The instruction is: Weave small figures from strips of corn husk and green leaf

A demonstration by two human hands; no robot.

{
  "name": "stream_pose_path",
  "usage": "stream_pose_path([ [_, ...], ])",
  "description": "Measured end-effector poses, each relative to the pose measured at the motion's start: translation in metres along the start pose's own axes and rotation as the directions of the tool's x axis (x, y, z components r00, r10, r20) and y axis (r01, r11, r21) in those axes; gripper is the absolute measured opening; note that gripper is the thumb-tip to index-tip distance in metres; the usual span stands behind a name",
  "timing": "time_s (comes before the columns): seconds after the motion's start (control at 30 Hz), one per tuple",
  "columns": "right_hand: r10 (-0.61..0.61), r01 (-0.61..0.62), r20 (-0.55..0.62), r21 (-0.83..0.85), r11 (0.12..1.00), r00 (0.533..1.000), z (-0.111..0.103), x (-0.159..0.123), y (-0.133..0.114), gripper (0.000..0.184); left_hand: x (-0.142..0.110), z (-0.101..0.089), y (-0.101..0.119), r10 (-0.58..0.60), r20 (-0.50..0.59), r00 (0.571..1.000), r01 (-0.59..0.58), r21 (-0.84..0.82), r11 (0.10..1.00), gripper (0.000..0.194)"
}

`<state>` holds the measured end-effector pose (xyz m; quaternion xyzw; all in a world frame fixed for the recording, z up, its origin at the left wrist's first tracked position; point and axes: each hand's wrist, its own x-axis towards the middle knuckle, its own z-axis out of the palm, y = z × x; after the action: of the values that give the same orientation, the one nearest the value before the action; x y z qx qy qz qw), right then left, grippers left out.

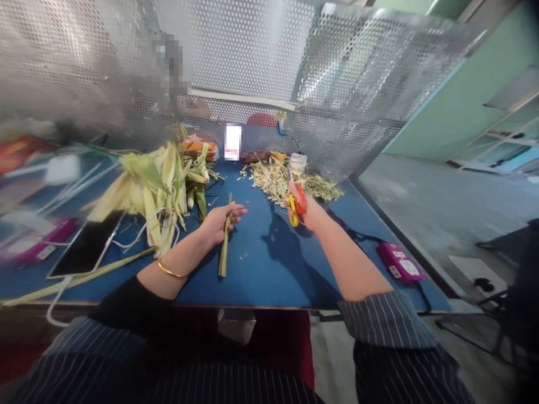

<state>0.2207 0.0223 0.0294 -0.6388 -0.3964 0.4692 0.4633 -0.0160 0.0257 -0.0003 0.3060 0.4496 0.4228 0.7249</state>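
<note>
At centre frame, with left hand (215,223) loosely curled holding the husk strip (224,255) and right hand (310,212) closed on the scissors (300,199), steady the strip firmly.

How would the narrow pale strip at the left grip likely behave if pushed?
The strip is probably light, being thin and narrow. It looks moderately stiff lengthwise, since it keeps a nearly straight line on both sides of the left grip. Its wider, flattened-looking lower end suggests it would slide rather than roll.
</note>
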Motion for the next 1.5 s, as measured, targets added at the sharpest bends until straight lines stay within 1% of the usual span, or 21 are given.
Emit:
stream_pose_path([
  [0.07, -0.055, 0.053, -0.001, -0.233, 0.971, 0.998, 0.002, -0.004, 0.006, 0.041, 0.000, 0.001, -0.001, 0.016, -0.020, 1.000, -0.017, -0.019, 1.000, 0.022],
  [0.1, -0.133, 0.123, 0.002, -0.387, 0.914, 0.991, 0.004, -0.009, 0.010, 0.039, -0.001, 0.001, -0.001, 0.026, -0.040, 0.999, -0.027, -0.023, 0.999, 0.020],
  [0.17, -0.255, 0.169, -0.026, -0.686, 0.708, 0.966, 0.009, -0.019, 0.020, 0.043, -0.002, 0.004, -0.002, 0.040, -0.085, 0.996, -0.043, -0.026, 0.999, 0.012],
  [0.23, -0.289, 0.132, -0.021, -0.857, 0.497, 0.957, 0.014, -0.028, 0.028, 0.054, -0.005, 0.007, -0.002, 0.047, -0.111, 0.993, -0.051, -0.031, 0.998, 0.007],
  [0.37, -0.315, 0.150, 0.073, -0.963, 0.226, 0.946, 0.020, -0.036, 0.040, 0.053, -0.011, 0.009, -0.002, 0.072, -0.008, 0.997, -0.072, -0.076, 0.994, 0.010],
  [0.47, -0.432, 0.236, 0.158, -0.962, 0.134, 0.888, 0.019, -0.038, 0.039, 0.039, -0.011, 0.008, -0.004, 0.095, 0.078, 0.992, -0.085, -0.121, 0.989, 0.012],
  [0.53, -0.500, 0.354, 0.203, -0.907, 0.227, 0.842, 0.019, -0.040, 0.033, 0.032, -0.010, 0.006, -0.006, 0.105, 0.096, 0.990, -0.094, -0.113, 0.989, 0.011],
  [0.57, -0.514, 0.421, 0.210, -0.843, 0.336, 0.832, 0.022, -0.041, 0.028, 0.031, -0.010, 0.006, -0.006, 0.115, 0.110, 0.987, -0.104, -0.104, 0.989, 0.011],
  [0.63, -0.445, 0.499, 0.249, -0.595, 0.630, 0.860, 0.033, -0.045, 0.019, 0.029, -0.012, 0.005, -0.007, 0.156, 0.154, 0.976, -0.141, -0.104, 0.984, 0.014],
  [0.7, -0.325, 0.429, 0.347, -0.285, 0.857, 0.880, 0.051, -0.051, 0.014, 0.029, -0.013, 0.005, -0.005, 0.204, 0.198, 0.959, -0.177, -0.149, 0.973, 0.017],
  [0.77, -0.225, 0.280, 0.438, -0.065, 0.958, 0.870, 0.072, -0.058, 0.014, 0.030, -0.015, 0.005, -0.004, 0.230, 0.206, 0.951, -0.187, -0.208, 0.960, 0.020],
  [0.83, -0.249, 0.266, 0.461, 0.028, 0.963, 0.852, 0.087, -0.064, 0.020, 0.025, -0.015, 0.006, -0.003, 0.211, 0.189, 0.959, -0.166, -0.229, 0.959, 0.022],
  [0.93, -0.230, 0.203, 0.395, 0.111, 0.973, 0.889, 0.093, -0.068, 0.031, 0.024, -0.012, 0.007, -0.006, 0.211, 0.133, 0.969, -0.192, -0.140, 0.971, 0.023],
  [1.0, -0.156, 0.105, 0.366, 0.155, 0.982, 0.917, 0.087, -0.066, 0.033, 0.025, -0.010, 0.008, -0.009, 0.293, 0.075, 0.953, -0.293, -0.014, 0.956, 0.026],
  [1.07, -0.098, 0.032, 0.337, 0.195, 0.980, 0.937, 0.079, -0.064, 0.032, 0.025, -0.007, 0.008, -0.013, 0.409, 0.063, 0.911, -0.413, 0.139, 0.900, 0.033],
  [1.13, -0.051, -0.024, 0.330, 0.220, 0.975, 0.942, 0.073, -0.061, 0.028, 0.024, -0.005, 0.007, -0.016, 0.494, 0.144, 0.857, -0.514, 0.262, 0.817, 0.042],
  [1.2, 0.014, -0.104, 0.370, 0.224, 0.969, 0.929, 0.070, -0.060, 0.024, 0.024, -0.002, 0.006, -0.017, 0.503, 0.257, 0.825, -0.564, 0.323, 0.760, 0.042],
  [1.3, 0.087, -0.207, 0.455, 0.221, 0.953, 0.886, 0.067, -0.059, 0.020, 0.023, 0.000, 0.005, -0.018, 0.428, 0.316, 0.847, -0.524, 0.361, 0.771, 0.030],
  [1.37, 0.039, -0.173, 0.455, 0.257, 0.951, 0.890, 0.065, -0.056, 0.020, 0.028, -0.001, 0.005, -0.018, 0.363, 0.292, 0.885, -0.454, 0.363, 0.814, 0.021],
  [1.4, -0.026, -0.101, 0.416, 0.281, 0.955, 0.909, 0.064, -0.054, 0.020, 0.031, -0.003, 0.005, -0.017, 0.322, 0.267, 0.908, -0.403, 0.357, 0.843, 0.019],
  [1.5, -0.283, 0.243, 0.189, 0.212, 0.947, 0.940, 0.059, -0.045, 0.023, 0.023, -0.009, 0.007, -0.014, 0.160, 0.193, 0.968, -0.212, 0.289, 0.934, 0.023],
])
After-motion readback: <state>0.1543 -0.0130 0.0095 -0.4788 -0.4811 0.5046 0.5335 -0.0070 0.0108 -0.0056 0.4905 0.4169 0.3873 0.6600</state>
